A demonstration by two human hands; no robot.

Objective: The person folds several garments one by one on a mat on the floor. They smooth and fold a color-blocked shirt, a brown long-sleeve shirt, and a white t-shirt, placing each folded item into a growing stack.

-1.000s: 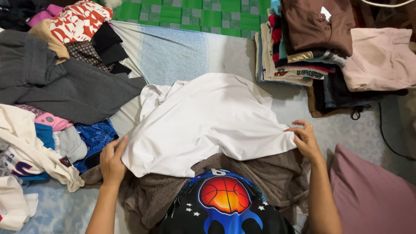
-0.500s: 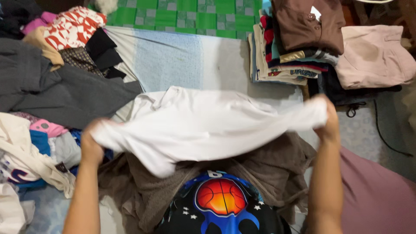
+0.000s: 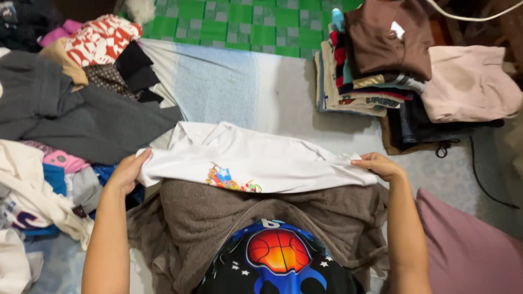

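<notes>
Seen from above, a heap of unsorted clothes fills the left edge of a pale blue bed sheet; in it lie a red-and-white patterned garment, a broad dark grey garment and a cream top, with pink and blue pieces between them; the pile is too tangled to count. Just right of it the left hand grips the left end of a white T-shirt, fingers curled over the folded edge; the shirt lies folded into a long band across the middle of the bed, on top of a brown garment, with one small multicoloured cartoon print showing at its near edge. Below, closest to the camera, is a black and blue shirt with an orange basketball print. The right hand pinches the shirt's right end; the two hands are well apart, one at each end. Beyond, at upper right, stands one stack of folded clothes, topped by a brown collared shirt bearing a small white tag; beside it lies a folded pale pink garment. A mauve pillow fills the lower right corner; a green checked mat runs along the top.
</notes>
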